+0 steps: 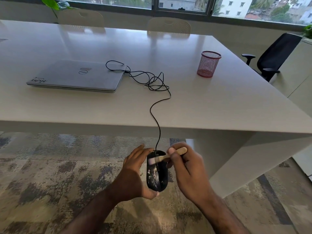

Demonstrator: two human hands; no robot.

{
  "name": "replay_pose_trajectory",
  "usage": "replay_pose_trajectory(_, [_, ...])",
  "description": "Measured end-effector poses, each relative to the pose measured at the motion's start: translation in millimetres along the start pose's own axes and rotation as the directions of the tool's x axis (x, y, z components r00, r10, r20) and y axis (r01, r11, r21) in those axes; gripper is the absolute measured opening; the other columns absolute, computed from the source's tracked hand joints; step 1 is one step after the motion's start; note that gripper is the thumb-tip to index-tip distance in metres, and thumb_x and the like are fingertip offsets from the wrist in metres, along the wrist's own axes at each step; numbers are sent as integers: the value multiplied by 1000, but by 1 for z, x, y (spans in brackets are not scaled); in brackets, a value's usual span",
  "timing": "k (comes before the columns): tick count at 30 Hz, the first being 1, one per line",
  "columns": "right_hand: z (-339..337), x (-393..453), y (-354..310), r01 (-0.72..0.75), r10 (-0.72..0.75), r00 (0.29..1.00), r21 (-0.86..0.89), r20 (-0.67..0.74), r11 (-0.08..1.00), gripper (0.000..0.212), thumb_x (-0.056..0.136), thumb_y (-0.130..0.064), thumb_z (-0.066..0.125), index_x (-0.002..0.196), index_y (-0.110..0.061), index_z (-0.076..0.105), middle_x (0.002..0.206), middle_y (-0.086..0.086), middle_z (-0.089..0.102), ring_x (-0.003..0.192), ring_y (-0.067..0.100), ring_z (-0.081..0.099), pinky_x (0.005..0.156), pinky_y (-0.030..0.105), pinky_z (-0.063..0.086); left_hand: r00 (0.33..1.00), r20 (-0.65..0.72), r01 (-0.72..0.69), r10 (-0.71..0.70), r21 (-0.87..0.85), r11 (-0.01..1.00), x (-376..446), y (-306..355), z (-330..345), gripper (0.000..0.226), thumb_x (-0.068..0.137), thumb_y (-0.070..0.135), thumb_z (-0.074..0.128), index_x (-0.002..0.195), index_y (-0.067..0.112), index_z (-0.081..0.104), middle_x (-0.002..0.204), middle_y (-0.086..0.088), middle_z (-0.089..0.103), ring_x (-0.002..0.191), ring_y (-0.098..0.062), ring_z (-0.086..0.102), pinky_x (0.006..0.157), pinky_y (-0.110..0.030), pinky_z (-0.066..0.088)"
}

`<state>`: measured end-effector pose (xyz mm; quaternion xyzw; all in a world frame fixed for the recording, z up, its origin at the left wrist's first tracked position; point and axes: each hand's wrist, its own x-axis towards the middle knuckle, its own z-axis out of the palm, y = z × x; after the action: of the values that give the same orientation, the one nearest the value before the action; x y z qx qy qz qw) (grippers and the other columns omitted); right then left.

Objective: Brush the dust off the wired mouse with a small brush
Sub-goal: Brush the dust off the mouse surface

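- A closed silver laptop (pixel 76 75) lies on the left part of your white table (pixel 211 102).
- Your left hand (pixel 135 173) has its grip wrapped around the black wired mouse (pixel 157 176), cradling it from the left and underneath, out past the table's near edge, above the patterned carpet (pixel 50 166).
- White dust speckles the mouse's top.
- The mouse's cable (pixel 158 105) runs up over the table edge, loops, and reaches the laptop's right side.
- Your right hand (pixel 187 168) pinches the wooden-handled small brush (pixel 166 156); its pale bristles touch the mouse's front.
- A red mesh cup (pixel 209 64) stands on the table to the right; nothing shows inside it.
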<state>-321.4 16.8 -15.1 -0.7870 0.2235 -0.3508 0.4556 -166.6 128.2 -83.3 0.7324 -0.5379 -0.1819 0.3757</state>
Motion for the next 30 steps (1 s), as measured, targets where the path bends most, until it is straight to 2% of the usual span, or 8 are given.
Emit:
replay_pose_trajectory(3, [-3,9,3,-83,86,995,58,-41,995,19,103,-11,56,88,-17,65,71,1,69,63,13,68,56,18,50,1000,3,-7,7,9,1000,1,4,0,118,34,50,88,134,55,27,136,60,3,140,20,2,112,-34,18])
replay_pose_trajectory(5, [-2,14,3,-126,126,992,37,1,991,17,103,-12,55,90,-15,65,69,-1,68,62,7,67,56,12,47,1000,3,-19,19,15,1000,1,6,1,118,34,50,88,135,52,26,135,60,4,140,20,2,111,-37,19])
replay_pose_trajectory(7, [1,17,5,-147,147,989,8,20,989,17,104,-17,55,91,-14,65,71,2,70,62,7,67,55,12,48,1000,-5,-29,30,19,999,1,6,1,117,34,49,88,134,52,27,136,58,6,141,19,4,111,-38,20])
replay_pose_trajectory(11, [1,22,10,-155,156,986,29,-55,987,15,103,-21,57,89,-17,62,74,4,73,60,9,69,55,17,51,1000,-7,-5,5,2,1000,-1,4,1,122,35,43,91,139,47,28,144,48,12,145,10,6,117,-38,18])
replay_pose_trajectory(18, [-6,23,14,-98,96,977,-4,-188,995,26,93,-52,62,89,-27,63,76,-8,74,62,12,72,55,28,59,999,21,35,-35,-6,999,-5,4,-1,127,37,39,96,141,46,23,141,47,4,139,22,-1,112,-25,12])
replay_pose_trajectory(24, [3,17,10,-27,31,995,40,-99,999,25,93,-52,63,84,-28,63,77,-5,74,62,9,72,53,21,55,1000,17,5,-5,0,1000,-5,6,-2,124,37,40,94,138,48,23,138,57,4,139,22,0,113,-29,14])
replay_pose_trajectory(28, [-3,20,15,-39,33,986,-34,-161,999,31,91,-58,59,84,-28,63,77,-8,73,62,10,71,55,32,59,1000,5,-12,12,-2,1000,-5,5,-2,122,36,42,94,135,59,25,137,58,6,141,19,2,112,-30,15])
replay_pose_trajectory(30, [-7,20,16,-39,38,981,0,-192,999,28,93,-55,60,85,-28,63,77,-8,74,63,10,72,54,26,58,1000,4,-4,4,-5,1000,-5,4,-2,122,36,41,95,136,55,25,137,58,6,142,17,3,114,-30,15])
